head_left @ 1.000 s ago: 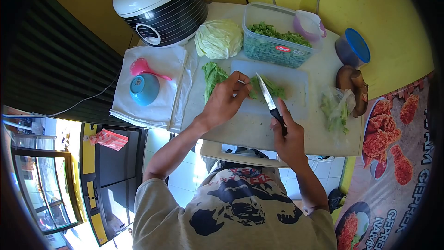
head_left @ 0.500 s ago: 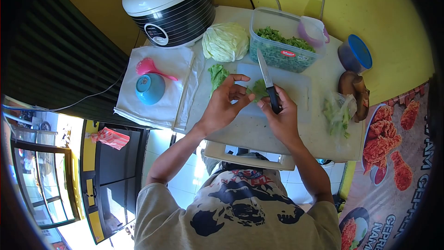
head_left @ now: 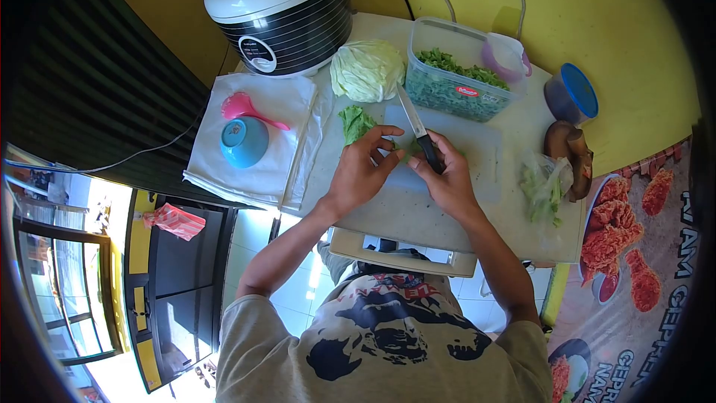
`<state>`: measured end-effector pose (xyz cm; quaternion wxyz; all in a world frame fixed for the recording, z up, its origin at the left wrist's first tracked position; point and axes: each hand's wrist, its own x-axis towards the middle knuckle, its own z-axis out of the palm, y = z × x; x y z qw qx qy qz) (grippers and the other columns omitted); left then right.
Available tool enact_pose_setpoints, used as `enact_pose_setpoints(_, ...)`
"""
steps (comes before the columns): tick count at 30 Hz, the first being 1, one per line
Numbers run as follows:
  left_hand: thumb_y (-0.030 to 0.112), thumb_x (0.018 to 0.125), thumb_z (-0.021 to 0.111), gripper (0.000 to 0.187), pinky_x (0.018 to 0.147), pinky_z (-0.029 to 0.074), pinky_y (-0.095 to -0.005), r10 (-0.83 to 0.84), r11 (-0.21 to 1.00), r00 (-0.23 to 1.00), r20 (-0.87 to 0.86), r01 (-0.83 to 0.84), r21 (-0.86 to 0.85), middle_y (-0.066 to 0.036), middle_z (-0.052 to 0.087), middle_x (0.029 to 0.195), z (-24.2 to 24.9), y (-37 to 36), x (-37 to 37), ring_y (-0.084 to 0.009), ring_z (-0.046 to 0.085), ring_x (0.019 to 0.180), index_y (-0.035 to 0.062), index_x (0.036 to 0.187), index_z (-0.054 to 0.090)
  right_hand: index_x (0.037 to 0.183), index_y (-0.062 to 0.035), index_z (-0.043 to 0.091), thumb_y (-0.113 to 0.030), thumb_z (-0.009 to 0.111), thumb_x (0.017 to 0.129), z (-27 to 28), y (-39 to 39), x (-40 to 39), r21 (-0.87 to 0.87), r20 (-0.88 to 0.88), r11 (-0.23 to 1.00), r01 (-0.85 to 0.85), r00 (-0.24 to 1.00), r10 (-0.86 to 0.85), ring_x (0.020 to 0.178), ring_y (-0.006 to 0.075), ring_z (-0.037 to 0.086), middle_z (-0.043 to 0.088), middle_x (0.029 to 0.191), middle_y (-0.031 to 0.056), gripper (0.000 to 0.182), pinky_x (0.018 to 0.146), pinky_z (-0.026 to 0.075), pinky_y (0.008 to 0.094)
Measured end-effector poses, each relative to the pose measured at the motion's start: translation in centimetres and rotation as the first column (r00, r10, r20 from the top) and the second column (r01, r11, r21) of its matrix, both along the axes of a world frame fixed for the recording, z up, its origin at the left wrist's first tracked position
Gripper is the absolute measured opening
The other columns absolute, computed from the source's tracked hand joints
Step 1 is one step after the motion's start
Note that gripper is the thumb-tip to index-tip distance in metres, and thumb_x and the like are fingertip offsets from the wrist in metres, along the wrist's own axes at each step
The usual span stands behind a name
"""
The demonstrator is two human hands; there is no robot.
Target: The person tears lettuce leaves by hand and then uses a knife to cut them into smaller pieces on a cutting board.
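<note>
My right hand (head_left: 449,183) is closed round the black handle of a kitchen knife (head_left: 412,118), its blade pointing up and to the left. Facing it, my left hand (head_left: 362,172) has bent fingers, with thumb and fingertips pinched at a small green lettuce leaf (head_left: 408,148) that is mostly hidden between the hands. Both hands are above a translucent white cutting board (head_left: 477,145). Another curly lettuce leaf (head_left: 356,123) lies just beyond my left hand. Behind it sits a pale cabbage head (head_left: 366,71).
A clear plastic tub (head_left: 455,101) of chopped greens stands at the back, beside a rice cooker (head_left: 287,26). On the left, a blue bowl (head_left: 245,142) and pink ladle (head_left: 242,107) rest on white paper. A plastic bag of greens (head_left: 543,186) and blue-lidded container (head_left: 573,95) are right.
The knife and my right hand have shifted slightly left and closer to my left hand, and the blade leans further left. Less of the leaf between the hands shows.
</note>
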<state>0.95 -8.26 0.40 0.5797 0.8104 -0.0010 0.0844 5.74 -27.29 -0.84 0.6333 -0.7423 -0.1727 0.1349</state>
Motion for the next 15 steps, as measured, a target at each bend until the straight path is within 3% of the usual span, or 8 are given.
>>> enact_pose_setpoints(4, 0.012, 0.092, 0.075, 0.037, 0.065, 0.056, -0.0381, 0.038, 0.967, 0.999, 0.032, -0.045, 0.249, -0.014, 0.074, 0.093, -0.4, 0.0, -0.3, -0.0243, 0.07, 0.065, 0.0065, 0.127, 0.067, 0.143, -0.0012, 0.055, -0.005, 0.071, 0.094, -0.5, 0.2, 0.6, -0.135, 0.197, 0.99, 0.035, 0.98, -0.008, 0.09, 0.0218, 0.07, 0.071, 0.098, 0.0126, 0.052, 0.08, 0.055, 0.034)
enact_pose_setpoints(7, 0.012, 0.088, 0.08, 0.046, 0.067, 0.056, -0.0363, 0.03, 0.93, 0.999, 0.025, -0.038, 0.366, -0.012, 0.073, 0.095, -1.3, 0.2, -0.7, -0.022, 0.07, 0.066, 0.0042, 0.13, 0.065, 0.143, -0.0027, 0.055, -0.004, 0.072, 0.092, -0.7, 0.9, 1.3, -0.268, 0.389, 0.961, 0.073, 0.92, 0.039, 0.088, 0.0344, 0.071, 0.07, 0.101, 0.0182, 0.054, 0.079, 0.056, 0.0408)
enact_pose_setpoints(10, 0.014, 0.087, 0.081, 0.047, 0.07, 0.057, -0.0382, 0.068, 0.883, 0.996, 0.055, -0.086, 0.461, -0.013, 0.071, 0.102, -1.0, 0.0, -1.5, -0.0244, 0.072, 0.074, 0.0044, 0.13, 0.065, 0.145, -0.0013, 0.052, -0.004, 0.068, 0.093, -0.5, 1.7, 1.5, -0.227, 0.602, 0.968, 0.11, 0.797, 0.051, 0.082, 0.0452, 0.068, 0.066, 0.104, 0.0218, 0.055, 0.077, 0.054, 0.0486)
enact_pose_setpoints(15, 0.018, 0.087, 0.082, 0.052, 0.082, 0.057, -0.0432, 0.046, 0.762, 0.961, 0.273, -0.21, 0.612, -0.014, 0.064, 0.118, -0.8, 0.7, -2.6, -0.0312, 0.068, 0.104, 0.0065, 0.134, 0.065, 0.157, -0.0011, 0.037, -0.001, 0.061, 0.095, 0.5, -0.9, -1.8, -0.374, 0.596, 0.919, 0.125, 0.791, 0.135, 0.07, 0.0417, 0.066, 0.062, 0.106, 0.0209, 0.066, 0.065, 0.055, 0.0494)
